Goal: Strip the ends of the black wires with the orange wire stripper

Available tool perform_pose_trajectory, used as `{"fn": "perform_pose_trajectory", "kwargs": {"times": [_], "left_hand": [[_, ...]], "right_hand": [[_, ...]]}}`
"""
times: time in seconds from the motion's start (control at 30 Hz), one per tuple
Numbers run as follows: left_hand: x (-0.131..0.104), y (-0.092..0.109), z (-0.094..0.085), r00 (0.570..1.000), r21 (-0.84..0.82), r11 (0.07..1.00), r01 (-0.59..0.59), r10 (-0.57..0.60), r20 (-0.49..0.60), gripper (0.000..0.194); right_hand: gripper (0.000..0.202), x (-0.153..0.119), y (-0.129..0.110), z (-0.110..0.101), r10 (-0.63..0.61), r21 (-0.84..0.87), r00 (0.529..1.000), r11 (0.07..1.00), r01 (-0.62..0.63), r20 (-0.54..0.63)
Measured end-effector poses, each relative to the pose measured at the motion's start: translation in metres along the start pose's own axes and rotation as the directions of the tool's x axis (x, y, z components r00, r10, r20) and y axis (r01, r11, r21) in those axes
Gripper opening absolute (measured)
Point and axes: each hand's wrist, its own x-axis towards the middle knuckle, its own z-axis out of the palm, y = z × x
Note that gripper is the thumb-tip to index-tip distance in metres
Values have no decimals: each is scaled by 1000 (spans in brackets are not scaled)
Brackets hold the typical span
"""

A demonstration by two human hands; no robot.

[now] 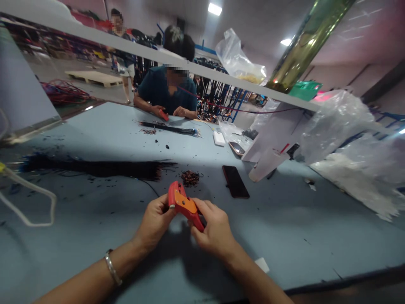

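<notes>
My right hand [215, 226] is wrapped round the handles of a red and orange wire stripper [185, 202]. At the stripper's head, my left hand [155, 221] pinches a thin black wire [153, 188], which runs back toward the bundle; its end is hidden by the fingers and the tool. The bundle of black wires [98, 168] lies to the left on the blue-grey table [126, 261], with blue tips at its far left. Just beyond the stripper is a small heap of cut wire scraps [190, 178].
A dark phone [236, 181] lies right of the scraps, near a white cup [267, 162]. Across the table, a co-worker [169, 90] holds a red tool beside a smaller wire bundle [171, 128]. A white cord [28, 221] loops at left; plastic bags [341, 126] crowd the right.
</notes>
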Motion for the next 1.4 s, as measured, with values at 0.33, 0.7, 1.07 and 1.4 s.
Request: {"fn": "perform_pose_trajectory", "kwargs": {"times": [0.33, 0.7, 1.07, 1.4], "left_hand": [[3, 0, 0, 999, 22, 999, 43, -44, 15, 33], [14, -15, 3, 994, -18, 994, 104, -103, 45, 39], [19, -11, 6, 994, -15, 994, 109, -109, 19, 45], [20, -19, 3, 989, -58, 988, 146, -145, 17, 45]], "right_hand": [[47, 3, 3, 0, -19, -156, 1000, 988, 20, 12], [21, 10, 8, 4, 77, -299, 997, 952, -68, 21], [14, 14, 13, 5, 93, -338, 994, 938, -71, 49], [13, 16, 15, 3, 76, -329, 994, 943, -47, 76]]}}
